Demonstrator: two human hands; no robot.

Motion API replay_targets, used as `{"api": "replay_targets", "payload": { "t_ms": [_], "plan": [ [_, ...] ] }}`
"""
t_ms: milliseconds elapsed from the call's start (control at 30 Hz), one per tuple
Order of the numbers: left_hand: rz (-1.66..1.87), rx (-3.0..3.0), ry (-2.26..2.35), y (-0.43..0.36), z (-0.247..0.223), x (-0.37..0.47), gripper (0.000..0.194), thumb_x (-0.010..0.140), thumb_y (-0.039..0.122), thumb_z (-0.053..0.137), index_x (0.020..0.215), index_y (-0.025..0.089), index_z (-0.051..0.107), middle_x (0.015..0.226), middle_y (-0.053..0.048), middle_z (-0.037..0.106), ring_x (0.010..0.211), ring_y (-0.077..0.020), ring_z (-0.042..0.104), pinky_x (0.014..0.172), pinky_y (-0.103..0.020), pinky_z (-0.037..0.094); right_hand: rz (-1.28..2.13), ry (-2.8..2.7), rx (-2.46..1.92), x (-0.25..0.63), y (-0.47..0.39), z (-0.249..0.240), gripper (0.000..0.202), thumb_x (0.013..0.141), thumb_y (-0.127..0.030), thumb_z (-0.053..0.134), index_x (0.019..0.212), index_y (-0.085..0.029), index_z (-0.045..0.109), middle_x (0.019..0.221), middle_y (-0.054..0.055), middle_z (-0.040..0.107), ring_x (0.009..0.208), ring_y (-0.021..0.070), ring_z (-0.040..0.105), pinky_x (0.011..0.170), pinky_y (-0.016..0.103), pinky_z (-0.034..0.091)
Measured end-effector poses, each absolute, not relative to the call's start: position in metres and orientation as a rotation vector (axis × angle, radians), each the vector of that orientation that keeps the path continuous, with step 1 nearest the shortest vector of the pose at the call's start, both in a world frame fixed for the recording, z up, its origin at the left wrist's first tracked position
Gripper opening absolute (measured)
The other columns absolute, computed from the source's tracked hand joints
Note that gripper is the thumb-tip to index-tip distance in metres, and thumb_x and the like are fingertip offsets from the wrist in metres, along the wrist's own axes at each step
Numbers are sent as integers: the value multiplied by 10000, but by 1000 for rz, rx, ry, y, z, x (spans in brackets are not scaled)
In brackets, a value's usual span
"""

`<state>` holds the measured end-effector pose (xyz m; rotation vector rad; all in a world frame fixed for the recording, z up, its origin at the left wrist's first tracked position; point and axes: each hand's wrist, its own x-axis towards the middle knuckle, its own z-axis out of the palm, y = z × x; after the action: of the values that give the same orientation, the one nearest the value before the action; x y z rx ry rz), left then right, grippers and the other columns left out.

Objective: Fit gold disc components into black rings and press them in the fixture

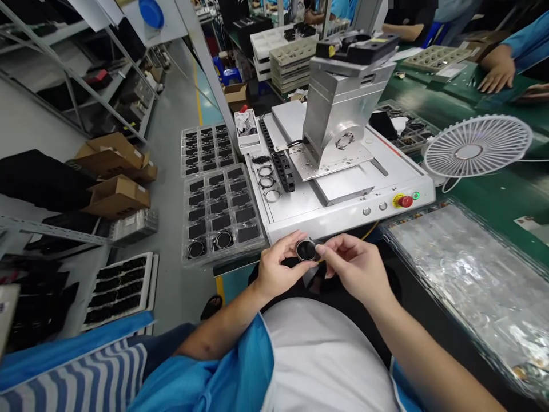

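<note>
A round black watch case [306, 250] with a bright metal rim is held in front of my body, its dark face turned up. My left hand [281, 266] grips it, thumb below and fingers above. At its right edge, my right hand [354, 262] has thumb and forefinger pinched against the rim; any small thing between those fingertips is hidden. Just beyond my hands stands a white machine base [295, 220]. Several metal rings [266, 182] lie on its left side. To the left, a clear tray [223, 214] holds black square pieces and two round cases like the held one.
A metal fixture block [334, 114] rises from the machine, with a red stop button [405, 201] at the front. On the right are a white fan [476, 149] and a plastic-covered tray [467, 274]. A second clear tray [208, 150] lies farther left. A co-worker's hand [497, 74] rests at the far right.
</note>
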<state>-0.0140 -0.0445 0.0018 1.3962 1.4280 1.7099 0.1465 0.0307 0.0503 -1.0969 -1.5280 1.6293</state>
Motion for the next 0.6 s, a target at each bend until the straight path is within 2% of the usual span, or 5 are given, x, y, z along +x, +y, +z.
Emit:
{"api": "replay_targets", "payload": {
  "t_ms": [167, 600],
  "plan": [
    [1689, 1470, 1442, -47, 3, -15, 677, 714, 94, 844, 1350, 223, 652, 1257, -136, 753, 1043, -278, 778, 860, -324, 674, 1577, -1614, -1065, 139, 17, 44, 326, 866, -490, 767, 769, -194, 672, 654, 37, 689, 506, 159, 597, 479, 271, 480],
    [1660, 1518, 1510, -46, 3, -15, 596, 753, 133, 811, 1325, 214, 662, 1239, -112, 765, 976, -241, 796, 863, -324, 677, 1455, -1714, -1076, 136, 20, 41, 319, 873, -476, 743, 752, -187, 682, 625, 26, 681, 490, 150, 587, 482, 250, 466]
  ]
}}
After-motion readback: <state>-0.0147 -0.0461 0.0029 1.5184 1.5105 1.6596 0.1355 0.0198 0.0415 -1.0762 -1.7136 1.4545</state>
